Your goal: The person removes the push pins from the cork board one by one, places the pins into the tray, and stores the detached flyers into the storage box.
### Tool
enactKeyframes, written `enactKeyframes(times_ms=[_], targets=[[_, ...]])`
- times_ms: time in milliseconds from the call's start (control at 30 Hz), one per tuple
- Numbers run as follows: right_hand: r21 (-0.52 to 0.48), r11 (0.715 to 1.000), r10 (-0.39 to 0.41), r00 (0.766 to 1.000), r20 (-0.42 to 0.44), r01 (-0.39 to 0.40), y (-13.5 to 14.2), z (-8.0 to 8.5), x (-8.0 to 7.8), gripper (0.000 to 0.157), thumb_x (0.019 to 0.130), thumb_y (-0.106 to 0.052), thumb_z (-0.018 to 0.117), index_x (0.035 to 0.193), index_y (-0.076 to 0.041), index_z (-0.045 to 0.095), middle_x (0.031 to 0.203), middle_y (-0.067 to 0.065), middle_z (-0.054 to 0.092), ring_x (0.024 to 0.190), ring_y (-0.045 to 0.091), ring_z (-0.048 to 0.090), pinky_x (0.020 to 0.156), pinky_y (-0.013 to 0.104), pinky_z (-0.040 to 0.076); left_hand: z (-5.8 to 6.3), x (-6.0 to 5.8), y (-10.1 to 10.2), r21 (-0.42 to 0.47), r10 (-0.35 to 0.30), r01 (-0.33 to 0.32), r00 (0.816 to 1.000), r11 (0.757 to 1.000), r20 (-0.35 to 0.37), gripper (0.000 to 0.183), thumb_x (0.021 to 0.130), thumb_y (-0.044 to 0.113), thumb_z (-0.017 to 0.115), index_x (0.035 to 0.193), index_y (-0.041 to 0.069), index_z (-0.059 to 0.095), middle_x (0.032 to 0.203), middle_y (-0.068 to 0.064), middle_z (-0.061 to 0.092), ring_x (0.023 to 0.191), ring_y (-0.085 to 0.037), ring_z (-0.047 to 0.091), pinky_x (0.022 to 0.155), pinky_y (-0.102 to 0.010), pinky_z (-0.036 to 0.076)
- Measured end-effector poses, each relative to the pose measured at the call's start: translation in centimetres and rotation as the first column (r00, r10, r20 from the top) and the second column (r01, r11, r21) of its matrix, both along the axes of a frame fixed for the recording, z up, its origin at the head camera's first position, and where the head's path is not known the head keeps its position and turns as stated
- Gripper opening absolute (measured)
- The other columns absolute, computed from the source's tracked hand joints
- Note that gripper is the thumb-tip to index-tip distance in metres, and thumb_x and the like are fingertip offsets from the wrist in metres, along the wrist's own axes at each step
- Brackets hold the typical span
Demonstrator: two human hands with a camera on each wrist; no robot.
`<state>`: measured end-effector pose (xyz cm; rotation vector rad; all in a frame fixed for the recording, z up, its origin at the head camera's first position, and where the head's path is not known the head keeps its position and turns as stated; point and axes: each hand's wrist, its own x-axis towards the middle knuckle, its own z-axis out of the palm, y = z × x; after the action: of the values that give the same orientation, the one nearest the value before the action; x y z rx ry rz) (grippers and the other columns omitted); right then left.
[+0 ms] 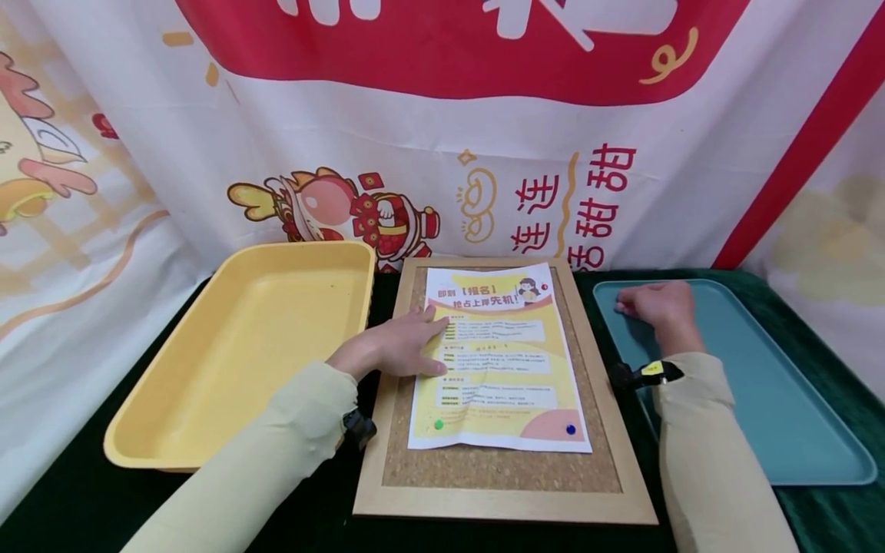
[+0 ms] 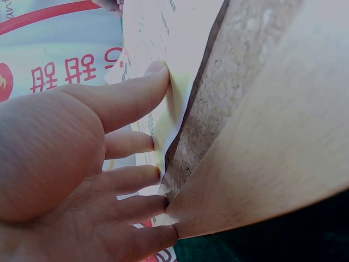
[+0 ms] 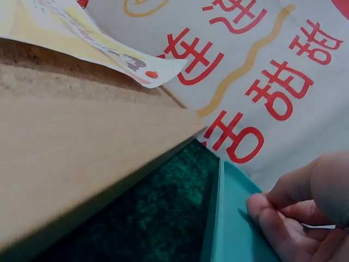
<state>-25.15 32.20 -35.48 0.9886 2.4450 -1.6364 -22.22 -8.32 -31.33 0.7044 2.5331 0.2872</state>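
A printed yellow-and-white poster (image 1: 494,384) lies on a wood-framed cork board (image 1: 501,468). My left hand (image 1: 408,342) rests with spread, straight fingers on the poster's left edge, its palm over the frame. A red pushpin (image 1: 545,286) is at the poster's top right, a green pushpin (image 1: 439,424) at bottom left and a blue pushpin (image 1: 570,429) at bottom right. Over the far left corner of a blue-green tray (image 1: 781,415), my right hand (image 1: 660,307) has curled fingers, thumb against fingertips. I see nothing between them. The poster's top right corner (image 3: 163,71) lifts off the board.
A deep yellow tray (image 1: 256,361) stands left of the board. Dark green cloth (image 1: 311,507) covers the table. Behind it hangs a white printed curtain (image 1: 415,130) with red lettering, close to the board's far edge.
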Motion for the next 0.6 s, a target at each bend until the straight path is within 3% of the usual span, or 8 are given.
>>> enactKeyframes(times_ms=[400, 500, 600], targets=[[0.01, 1.0, 0.023, 0.998, 0.057, -0.024, 0.67, 0.15, -0.39, 0.033, 0.106, -0.029, 0.063, 0.131, -0.007, 0.062, 0.07, -0.009, 0.072, 0.074, 0.011, 0.076, 0.118, 0.046, 0.048, -0.11, 0.1, 0.09, -0.006, -0.012, 0.012, 1.0, 1.0, -0.007, 0.083, 0.105, 0.041, 0.065, 0.17, 0.011, 0.023, 0.179, -0.019, 0.006, 0.167, -0.041, 0.006, 0.135, -0.054, 0.015], [0.002, 0.999, 0.033, 0.997, 0.07, -0.033, 0.66, 0.3, -0.51, 0.031, 0.106, -0.028, 0.064, 0.128, -0.007, 0.063, 0.069, -0.01, 0.073, 0.073, 0.009, 0.077, 0.107, 0.036, 0.055, -0.13, 0.1, 0.03, -0.002, -0.005, 0.005, 1.0, 1.0, -0.006, 0.083, 0.105, 0.04, 0.066, 0.17, 0.01, 0.024, 0.179, -0.018, 0.007, 0.167, -0.041, 0.007, 0.135, -0.054, 0.015], [-0.012, 0.999, 0.037, 0.997, 0.073, -0.036, 0.68, 0.46, -0.66, 0.03, 0.105, -0.027, 0.065, 0.127, -0.007, 0.063, 0.067, -0.011, 0.074, 0.071, 0.007, 0.077, 0.088, 0.026, 0.06, -0.13, 0.06, 0.01, 0.007, 0.002, -0.002, 1.0, 1.0, -0.004, 0.082, 0.105, 0.038, 0.066, 0.17, 0.01, 0.024, 0.179, -0.018, 0.008, 0.167, -0.042, 0.007, 0.135, -0.055, 0.014]])
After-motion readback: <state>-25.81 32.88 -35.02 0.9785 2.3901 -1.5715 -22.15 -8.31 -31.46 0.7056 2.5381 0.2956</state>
